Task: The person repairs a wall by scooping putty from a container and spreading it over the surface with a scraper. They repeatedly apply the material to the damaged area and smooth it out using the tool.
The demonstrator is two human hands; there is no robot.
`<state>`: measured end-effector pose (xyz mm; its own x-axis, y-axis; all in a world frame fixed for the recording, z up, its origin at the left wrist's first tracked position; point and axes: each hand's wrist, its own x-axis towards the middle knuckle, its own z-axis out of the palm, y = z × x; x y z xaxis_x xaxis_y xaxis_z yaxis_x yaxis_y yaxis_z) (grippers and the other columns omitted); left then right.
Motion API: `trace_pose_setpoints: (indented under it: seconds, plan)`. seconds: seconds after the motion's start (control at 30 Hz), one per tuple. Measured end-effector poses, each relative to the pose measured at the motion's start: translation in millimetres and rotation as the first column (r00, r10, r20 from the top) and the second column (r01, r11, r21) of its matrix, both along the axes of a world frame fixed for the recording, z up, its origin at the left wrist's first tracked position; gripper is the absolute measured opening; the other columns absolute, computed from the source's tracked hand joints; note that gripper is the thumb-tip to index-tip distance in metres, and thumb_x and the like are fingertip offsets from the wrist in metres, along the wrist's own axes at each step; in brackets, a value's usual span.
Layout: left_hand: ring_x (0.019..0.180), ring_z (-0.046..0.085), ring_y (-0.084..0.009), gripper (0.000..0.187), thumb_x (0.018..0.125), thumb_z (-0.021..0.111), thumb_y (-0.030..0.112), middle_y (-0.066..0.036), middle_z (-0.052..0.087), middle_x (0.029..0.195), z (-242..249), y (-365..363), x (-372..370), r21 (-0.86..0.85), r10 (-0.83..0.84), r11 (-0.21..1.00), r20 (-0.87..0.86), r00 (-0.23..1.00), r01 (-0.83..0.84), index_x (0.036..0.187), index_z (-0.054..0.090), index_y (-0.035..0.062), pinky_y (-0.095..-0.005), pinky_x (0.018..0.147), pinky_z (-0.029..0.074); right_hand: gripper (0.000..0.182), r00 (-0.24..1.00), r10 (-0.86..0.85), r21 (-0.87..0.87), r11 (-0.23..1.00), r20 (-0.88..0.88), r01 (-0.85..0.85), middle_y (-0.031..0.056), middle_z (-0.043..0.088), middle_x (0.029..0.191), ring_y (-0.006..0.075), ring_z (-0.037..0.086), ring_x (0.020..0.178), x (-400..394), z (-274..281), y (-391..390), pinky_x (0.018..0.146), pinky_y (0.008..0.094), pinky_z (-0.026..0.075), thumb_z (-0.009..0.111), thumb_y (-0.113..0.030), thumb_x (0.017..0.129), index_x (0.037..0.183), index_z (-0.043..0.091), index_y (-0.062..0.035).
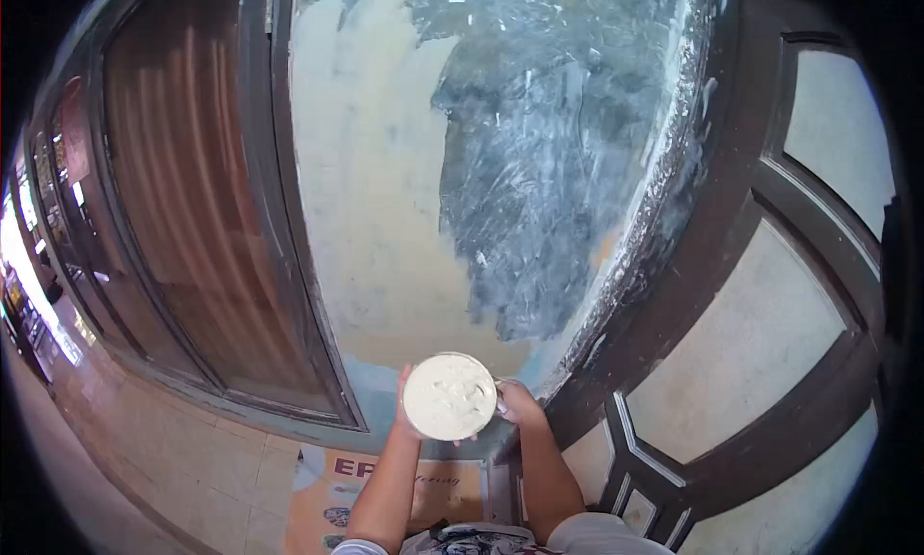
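Note:
A round container [449, 397] full of a thick cream-coloured paste is held in front of the wall, its open top facing the camera. My left hand [408, 406] wraps round its left side and underside, with fingertips showing below the rim. At its right side my right hand [517, 401] is closed on what looks like the container's handle. Behind them rises a wall panel [361, 189], coated cream on the left and bare, patchy grey-blue on the right. The surface of the paste is uneven, with small ridges.
On the left stands a dark-framed window [183, 199] with a brown curtain behind it. A dark wooden door with pale panels [741, 334] is on the right. A printed orange sheet [438, 488] lies low, behind my forearms. Tiled floor [192, 459] shows at lower left.

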<state>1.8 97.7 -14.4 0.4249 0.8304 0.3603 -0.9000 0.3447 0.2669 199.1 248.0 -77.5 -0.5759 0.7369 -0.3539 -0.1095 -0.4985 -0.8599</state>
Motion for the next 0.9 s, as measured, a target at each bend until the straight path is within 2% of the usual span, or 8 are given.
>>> trace_pose_setpoints:
  seconds: [0.07,0.2,0.27,0.33,0.4,0.6,0.67,0.9]
  plan:
    - [0.103,0.056,-0.0692,0.098,0.082,0.039,0.086,-0.027,0.047,0.148,-1,5,-11,-0.032,0.006,0.999,0.060,0.998,-0.004,0.154,0.040,0.0192,-0.0734,0.064,0.054,0.024,0.994,0.055,-0.050,0.997,-0.099,-0.060,0.0043,0.069,0.093,0.0163,0.062,0.069,22,1,-8,0.049,0.0350,0.045,0.052,-0.022,0.105,0.121,0.064,-0.0094]
    - [0.094,0.061,-0.0643,0.104,0.081,0.035,0.090,-0.031,0.054,0.138,36,-8,-22,-0.046,0.088,0.995,-0.056,0.995,-0.090,0.152,0.040,0.0143,-0.0639,0.059,0.058,0.026,0.942,-0.290,-0.123,0.954,-0.166,0.272,0.0020,0.068,0.100,0.0128,0.061,0.070,40,-3,-28,0.051,0.0299,0.045,0.058,-0.013,0.102,0.128,0.060,-0.0089]
    - [0.094,0.062,-0.0630,0.105,0.081,0.033,0.090,-0.030,0.054,0.138,51,-17,-27,-0.084,0.120,0.988,-0.099,0.988,-0.129,0.152,0.040,0.0140,-0.0624,0.059,0.058,0.035,0.912,-0.350,0.216,0.894,-0.215,0.394,0.0056,0.067,0.114,0.0171,0.065,0.092,40,26,-52,0.069,0.0293,0.050,0.053,-0.007,0.103,0.138,0.053,-0.0046]
    - [0.096,0.063,-0.0609,0.106,0.081,0.028,0.091,-0.029,0.055,0.138,58,-19,-34,-0.047,0.171,0.983,-0.153,0.973,-0.180,0.152,0.040,0.0130,-0.0589,0.059,0.058,0.034,0.878,-0.361,0.246,0.862,-0.316,0.443,0.0071,0.068,0.112,0.0151,0.065,0.093,36,48,-69,0.071,0.0278,0.051,0.054,-0.003,0.103,0.136,0.053,-0.0021]
    - [0.097,0.063,-0.0612,0.108,0.080,0.028,0.093,-0.028,0.055,0.138,64,-23,-38,-0.131,0.216,0.962,-0.180,0.960,-0.241,0.151,0.041,0.0121,-0.0582,0.059,0.058,0.032,0.912,-0.396,0.595,0.710,-0.104,0.377,0.0086,0.069,0.110,0.0135,0.065,0.094,32,73,-83,0.073,0.0262,0.052,0.056,-0.006,0.103,0.135,0.054,-0.0021]
    - [0.097,0.063,-0.0610,0.113,0.078,0.025,0.097,-0.028,0.056,0.138,70,-24,-41,-0.128,0.165,0.973,-0.208,0.964,-0.194,0.150,0.042,0.0117,-0.0576,0.060,0.058,0.021,0.874,-0.485,0.897,0.375,-0.025,0.233,0.0119,0.072,0.109,0.0233,0.066,0.102,12,145,-138,0.095,0.0356,0.050,0.057,0.008,0.089,0.103,0.072,0.0029]
    - [0.098,0.063,-0.0605,0.114,0.078,0.024,0.097,-0.029,0.055,0.139,70,-20,-37,-0.103,0.168,0.976,-0.211,0.963,-0.193,0.150,0.042,0.0108,-0.0573,0.060,0.058,0.030,0.856,-0.517,1.000,-0.013,0.018,-0.028,0.0135,0.072,0.109,0.0304,0.064,0.106,19,156,-140,0.097,0.0390,0.049,0.056,0.012,0.081,0.103,0.073,0.0010]
    - [0.104,0.062,-0.0595,0.118,0.075,0.024,0.099,-0.028,0.054,0.140,80,0,-15,-0.046,0.176,0.981,-0.230,0.957,-0.191,0.149,0.042,0.0083,-0.0573,0.063,0.058,0.045,0.861,-0.494,0.987,-0.034,0.122,-0.160,0.0058,0.069,0.114,0.0336,0.054,0.115,40,183,-137,0.105,0.0425,0.043,0.052,0.015,0.074,0.102,0.077,-0.0095]
